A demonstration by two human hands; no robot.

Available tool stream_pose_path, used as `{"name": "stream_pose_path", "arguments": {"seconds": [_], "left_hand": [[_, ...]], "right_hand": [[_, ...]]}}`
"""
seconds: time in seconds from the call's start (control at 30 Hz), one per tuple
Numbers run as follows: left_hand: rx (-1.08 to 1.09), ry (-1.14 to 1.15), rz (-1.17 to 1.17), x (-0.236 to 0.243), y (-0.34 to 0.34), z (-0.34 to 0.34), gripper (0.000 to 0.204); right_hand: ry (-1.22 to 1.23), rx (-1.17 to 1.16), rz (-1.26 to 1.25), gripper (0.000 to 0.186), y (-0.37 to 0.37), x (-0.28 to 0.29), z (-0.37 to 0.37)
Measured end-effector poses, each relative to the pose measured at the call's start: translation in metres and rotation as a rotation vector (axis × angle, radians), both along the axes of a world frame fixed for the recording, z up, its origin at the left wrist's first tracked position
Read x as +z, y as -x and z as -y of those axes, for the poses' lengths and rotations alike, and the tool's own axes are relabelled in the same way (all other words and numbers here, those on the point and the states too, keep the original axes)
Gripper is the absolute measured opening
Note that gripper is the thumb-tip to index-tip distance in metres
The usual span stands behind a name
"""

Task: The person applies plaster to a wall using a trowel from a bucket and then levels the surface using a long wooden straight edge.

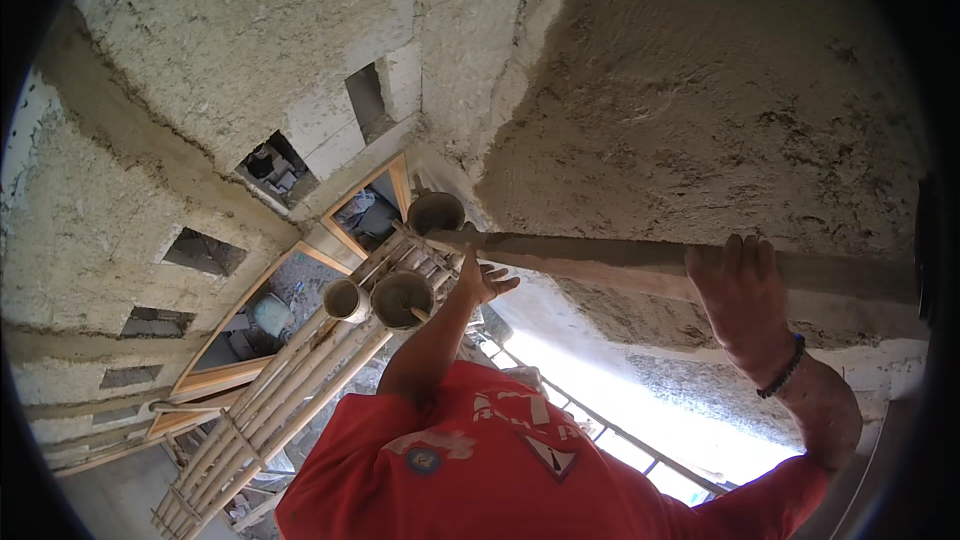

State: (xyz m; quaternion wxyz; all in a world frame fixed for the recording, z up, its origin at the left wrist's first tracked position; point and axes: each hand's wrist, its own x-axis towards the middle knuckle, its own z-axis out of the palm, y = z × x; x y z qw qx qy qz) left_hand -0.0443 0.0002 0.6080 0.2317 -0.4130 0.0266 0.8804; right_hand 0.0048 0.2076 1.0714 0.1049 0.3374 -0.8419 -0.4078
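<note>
A long, plaster-smeared wooden straightedge lies across the wall, along the lower part of a patch of wet grey-brown plaster. My right hand grips it toward its right end, fingers hooked over the upper edge; a dark bead bracelet circles that wrist. Near the other end my left hand holds the board, one finger up at its edge and other digits spread out below it. How firmly the left fingers press is hard to see.
Scaffolding of bamboo poles runs at the lower left. On it stand a bucket with a handle in it and a smaller pail; another bucket is beyond. Wooden frames line the left wall, which has square openings.
</note>
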Motion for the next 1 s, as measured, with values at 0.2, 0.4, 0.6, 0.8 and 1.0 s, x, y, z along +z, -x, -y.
{"name": "stream_pose_path", "arguments": {"seconds": [0.2, 0.4, 0.6, 0.8, 1.0], "left_hand": [[0.109, 0.146, -0.030, -0.029, -0.010, -0.031, 0.042], [0.113, 0.361, -0.157, 0.003, -0.019, -0.064, 0.038], [0.168, 0.368, -0.373, 0.037, -0.021, -0.062, 0.042], [0.067, 0.409, -0.695, 0.100, -0.033, -0.086, 0.061], [0.054, 0.186, -0.722, 0.099, -0.035, -0.075, 0.068]], "right_hand": [[0.230, -0.125, 0.022, 0.038, -0.066, -0.023, -0.095], [0.395, -0.451, 0.008, 0.061, -0.139, -0.106, -0.198], [0.540, -0.474, -0.080, 0.059, -0.169, -0.176, -0.253], [0.645, -0.495, -0.229, 0.052, -0.188, -0.223, -0.295], [0.677, -0.557, -0.197, 0.052, -0.211, -0.251, -0.329]]}}
